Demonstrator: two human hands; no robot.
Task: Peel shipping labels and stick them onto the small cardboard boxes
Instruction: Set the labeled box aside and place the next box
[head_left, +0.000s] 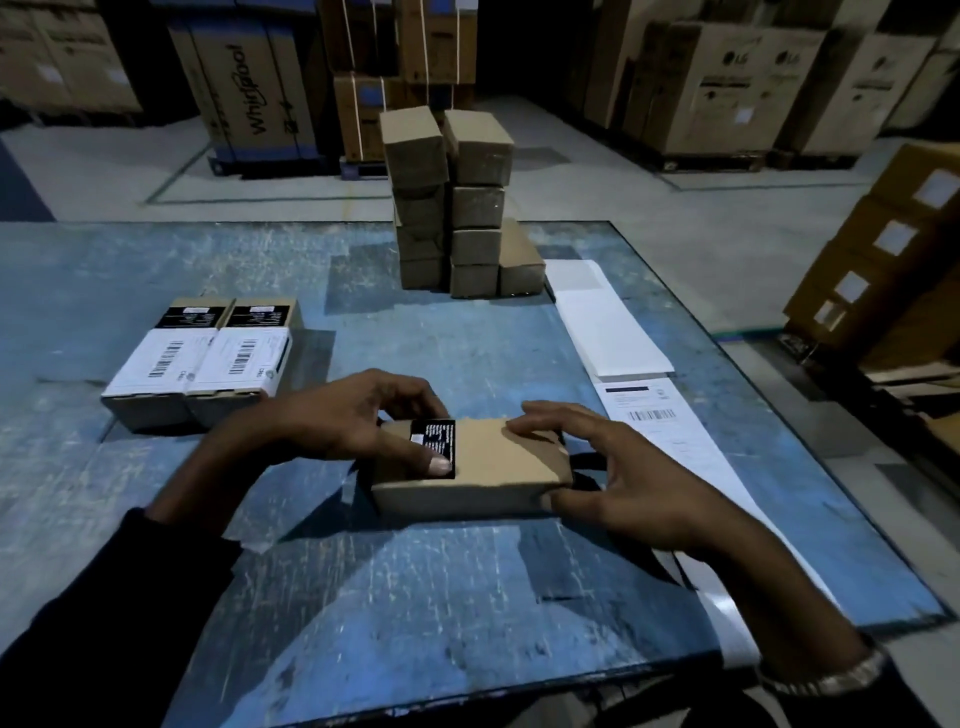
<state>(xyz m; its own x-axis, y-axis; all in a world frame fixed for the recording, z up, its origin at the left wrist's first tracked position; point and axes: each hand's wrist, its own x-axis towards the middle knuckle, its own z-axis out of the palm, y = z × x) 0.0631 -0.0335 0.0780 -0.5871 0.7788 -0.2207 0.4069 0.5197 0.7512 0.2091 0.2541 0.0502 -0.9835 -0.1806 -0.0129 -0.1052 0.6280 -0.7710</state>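
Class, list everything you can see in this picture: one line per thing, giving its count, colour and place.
box in hand: one, brown with a black sticker, centre of table
labelled boxes: two, white labels on top, left
plain stacked boxes: about nine, brown, far centre
label sheets: white strip, right edge
table: one, worn blue
large cartons: many, brown, on the floor behind
left hand: one, grips the box's left end
right hand: one, grips its right end

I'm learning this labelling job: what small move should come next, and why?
Probably send the right hand to the label strip to peel the next label: the box under both hands bears only a black sticker, while two boxes at left already carry white labels.
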